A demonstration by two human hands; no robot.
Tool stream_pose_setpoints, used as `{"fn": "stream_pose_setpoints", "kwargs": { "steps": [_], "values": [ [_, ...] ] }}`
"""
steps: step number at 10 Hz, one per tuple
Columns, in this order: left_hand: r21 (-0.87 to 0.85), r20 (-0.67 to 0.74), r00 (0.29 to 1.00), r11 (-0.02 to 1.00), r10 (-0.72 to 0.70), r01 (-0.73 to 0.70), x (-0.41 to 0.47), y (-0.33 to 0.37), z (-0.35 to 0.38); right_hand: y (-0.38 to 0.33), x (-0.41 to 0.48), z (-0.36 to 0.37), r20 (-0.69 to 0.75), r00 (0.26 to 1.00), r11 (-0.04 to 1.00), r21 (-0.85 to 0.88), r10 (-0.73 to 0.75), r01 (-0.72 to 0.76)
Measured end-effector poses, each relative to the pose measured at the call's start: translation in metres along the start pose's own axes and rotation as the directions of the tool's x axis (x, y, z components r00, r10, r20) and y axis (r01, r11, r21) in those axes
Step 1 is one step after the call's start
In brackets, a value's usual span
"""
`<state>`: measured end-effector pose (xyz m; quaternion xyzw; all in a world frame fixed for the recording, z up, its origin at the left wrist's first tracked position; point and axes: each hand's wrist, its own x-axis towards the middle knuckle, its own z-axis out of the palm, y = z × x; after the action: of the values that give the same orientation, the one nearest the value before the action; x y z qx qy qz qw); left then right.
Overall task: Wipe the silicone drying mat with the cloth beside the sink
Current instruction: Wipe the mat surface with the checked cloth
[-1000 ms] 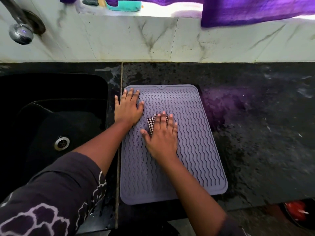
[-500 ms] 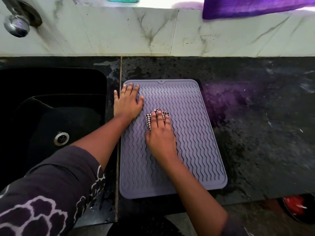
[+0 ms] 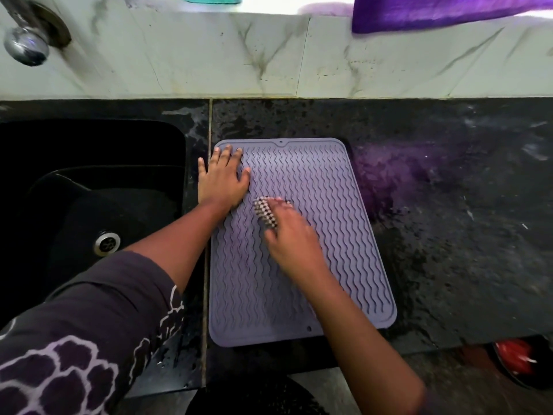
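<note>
The sink [image 3: 89, 175] lies at nine o'clock, with the tap [image 3: 27, 49] at eleven. The left hand [image 3: 223, 181], fingers spread flat, pins the mat [image 3: 329, 250] at its ten-o'clock corner. The right hand [image 3: 290, 238] grips the bunched cloth [image 3: 266, 212] on the mat, left of centre. I'd judge the wiping midway, with the right and near parts left. A wet black counter [image 3: 463, 250] runs to three o'clock.
</note>
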<state>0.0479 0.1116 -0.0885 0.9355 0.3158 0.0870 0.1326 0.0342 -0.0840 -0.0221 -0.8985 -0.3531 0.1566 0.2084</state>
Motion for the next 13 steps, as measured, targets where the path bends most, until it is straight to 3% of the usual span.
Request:
{"fn": "stream_pose_setpoints", "kwargs": {
  "steps": [1,4,5,6,7,8,9,10,11,12,13],
  "values": [
    [0.001,-0.001,1.000,1.000,-0.005,0.005,0.000,0.000,0.001,0.010,-0.001,0.026,0.019,0.998,0.991,-0.123,-0.054,0.055],
    [0.004,0.006,1.000,1.000,0.007,-0.007,0.000,-0.001,-0.001,0.006,-0.102,0.028,0.089,0.994,0.983,-0.164,-0.068,0.082],
    [0.006,0.010,1.000,1.000,0.008,-0.008,0.000,0.000,-0.001,0.010,-0.109,-0.002,0.213,0.977,1.000,0.008,-0.013,0.012],
    [0.014,0.010,1.000,1.000,0.010,-0.010,0.000,-0.001,0.000,0.014,-0.076,-0.026,0.131,0.986,0.975,0.183,0.107,-0.130],
    [0.023,0.001,1.000,1.000,0.012,-0.012,0.001,-0.001,0.001,0.013,-0.039,-0.007,-0.024,1.000,1.000,0.017,-0.008,0.008],
    [0.022,-0.011,1.000,1.000,0.019,-0.019,0.001,-0.001,0.000,0.014,-0.041,0.020,0.014,0.998,0.978,-0.201,-0.054,0.056],
    [0.020,-0.016,0.999,0.999,0.028,-0.027,-0.001,-0.001,-0.001,0.008,-0.083,0.025,0.092,0.996,0.974,-0.225,-0.017,0.038],
    [0.010,-0.051,0.998,0.999,0.037,-0.037,-0.003,0.001,-0.004,0.005,-0.125,0.012,0.245,0.968,0.977,-0.193,-0.046,0.095],
    [-0.035,-0.077,0.996,0.998,0.050,-0.052,-0.016,0.002,-0.010,0.006,-0.134,-0.014,0.291,0.956,0.996,-0.071,-0.029,0.052],
    [-0.042,-0.025,0.998,0.997,0.058,-0.059,-0.051,0.001,-0.013,0.009,-0.105,-0.036,0.209,0.977,0.996,0.067,0.042,-0.057],
    [0.006,0.027,0.999,1.000,0.024,-0.024,-0.094,-0.005,-0.013,0.010,-0.063,-0.014,0.113,0.993,0.998,-0.030,-0.045,0.049]
  ]
}}
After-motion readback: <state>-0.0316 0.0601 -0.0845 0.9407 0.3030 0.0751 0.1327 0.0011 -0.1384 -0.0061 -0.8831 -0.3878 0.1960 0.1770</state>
